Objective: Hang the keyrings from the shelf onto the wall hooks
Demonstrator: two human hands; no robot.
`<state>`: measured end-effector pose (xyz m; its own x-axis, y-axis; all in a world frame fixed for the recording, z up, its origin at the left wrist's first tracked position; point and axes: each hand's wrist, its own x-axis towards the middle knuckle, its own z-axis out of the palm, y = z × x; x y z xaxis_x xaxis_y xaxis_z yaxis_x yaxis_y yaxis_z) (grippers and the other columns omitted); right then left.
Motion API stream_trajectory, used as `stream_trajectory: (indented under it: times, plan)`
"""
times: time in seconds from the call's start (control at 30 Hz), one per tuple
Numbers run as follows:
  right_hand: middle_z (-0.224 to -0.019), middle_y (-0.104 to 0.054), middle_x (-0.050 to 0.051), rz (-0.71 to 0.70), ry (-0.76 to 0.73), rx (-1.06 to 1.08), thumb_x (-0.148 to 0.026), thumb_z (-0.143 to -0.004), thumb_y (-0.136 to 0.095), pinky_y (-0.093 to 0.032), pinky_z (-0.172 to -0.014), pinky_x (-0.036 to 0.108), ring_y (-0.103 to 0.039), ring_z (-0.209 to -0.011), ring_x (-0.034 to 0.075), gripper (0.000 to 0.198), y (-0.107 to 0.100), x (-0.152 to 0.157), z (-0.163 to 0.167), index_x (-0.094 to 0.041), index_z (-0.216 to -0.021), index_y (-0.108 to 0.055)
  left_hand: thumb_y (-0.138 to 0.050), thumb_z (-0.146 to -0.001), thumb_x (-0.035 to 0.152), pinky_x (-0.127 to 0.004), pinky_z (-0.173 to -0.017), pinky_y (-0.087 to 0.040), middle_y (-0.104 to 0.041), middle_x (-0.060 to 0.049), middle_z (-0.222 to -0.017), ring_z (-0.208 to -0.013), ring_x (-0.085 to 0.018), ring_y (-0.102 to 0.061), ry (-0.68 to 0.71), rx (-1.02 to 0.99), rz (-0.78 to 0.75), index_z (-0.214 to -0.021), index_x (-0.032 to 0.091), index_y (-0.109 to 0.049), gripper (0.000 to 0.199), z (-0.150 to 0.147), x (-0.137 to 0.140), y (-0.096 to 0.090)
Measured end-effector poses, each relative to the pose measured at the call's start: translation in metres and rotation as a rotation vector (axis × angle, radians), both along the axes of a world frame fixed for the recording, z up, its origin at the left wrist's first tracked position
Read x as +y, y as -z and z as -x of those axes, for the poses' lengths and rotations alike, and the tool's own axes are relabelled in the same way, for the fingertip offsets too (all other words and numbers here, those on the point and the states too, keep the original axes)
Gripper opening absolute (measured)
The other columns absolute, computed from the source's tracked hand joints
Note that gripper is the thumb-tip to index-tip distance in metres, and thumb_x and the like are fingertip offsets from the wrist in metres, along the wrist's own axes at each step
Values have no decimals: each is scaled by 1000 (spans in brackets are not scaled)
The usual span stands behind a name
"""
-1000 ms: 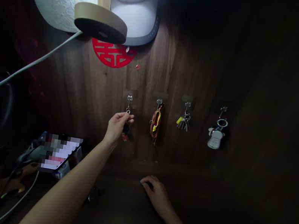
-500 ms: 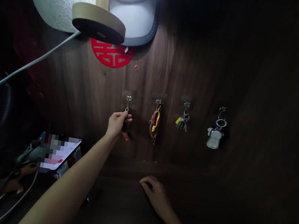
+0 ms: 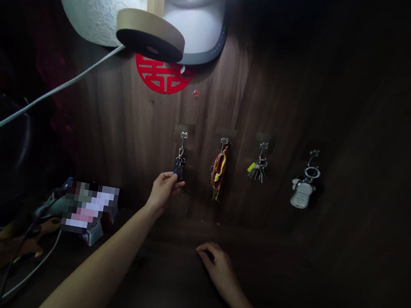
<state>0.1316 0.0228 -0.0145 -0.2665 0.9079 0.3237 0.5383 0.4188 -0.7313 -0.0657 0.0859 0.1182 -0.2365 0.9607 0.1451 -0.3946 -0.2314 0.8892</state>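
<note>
My left hand (image 3: pixel 164 189) is closed on the lower end of a keychain (image 3: pixel 180 162). That keychain has a silver clasp and dark blue parts, and it hangs from the leftmost metal hook (image 3: pixel 184 135) on a dark wooden panel. The fingers cover its lowest part. To the right of it hangs a braided cord (image 3: pixel 218 172) in orange-brown and yellow. A bunch of keys (image 3: pixel 258 170) with a yellow tag comes after that, then a white figure-shaped keychain (image 3: pixel 302 191) on a ring. Below the hooks, my right hand (image 3: pixel 217 265) rests with curled fingers, nothing visible in them.
At the upper left a lamp with a round wooden base (image 3: pixel 151 32) stands before two caps (image 3: pixel 194 31). A white cable (image 3: pixel 55 84) slants to the left. Under the caps is a red cut-out ornament (image 3: pixel 165 78). A comb-like wooden object (image 3: pixel 8 250) and small boxes (image 3: pixel 93 232) lie lower left.
My left hand has slid down from the top of the keychain to its bottom, uncovering the clasp and blue parts. The right hand stays curled; the whole view has shifted slightly.
</note>
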Motion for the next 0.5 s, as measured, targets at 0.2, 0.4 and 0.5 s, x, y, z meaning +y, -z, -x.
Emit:
stream_trajectory:
  times: [0.2,0.4,0.5]
  plan:
    - [-87,-68,3,-11,1,-20,-26,-83,-48,-45,-81,32,-61,-88,20,18,3,2,0,-23,-82,-66,-67,-75,19,-24,-65,-50,-70,-3,-82,-66,-12,-68,31,18,39,-85,18,-53,17,7,-14,18]
    - [-89,-68,2,-24,3,-21,-26,-84,-46,-45,-82,32,-61,-89,20,20,3,0,1,-25,-82,-66,-74,-68,19,-27,-68,-50,-71,-3,-77,-63,-13,-67,84,83,82,-84,18,-55,25,22,-33,41]
    - [-89,-68,2,-15,6,-27,-27,-84,-46,-45,-82,32,-61,-89,20,20,1,-1,1,-25,-81,-66,-74,-67,21,-26,-69,-50,-71,-2,-75,-62,-12,-67,118,136,104,-83,17,-58,24,33,-45,53]
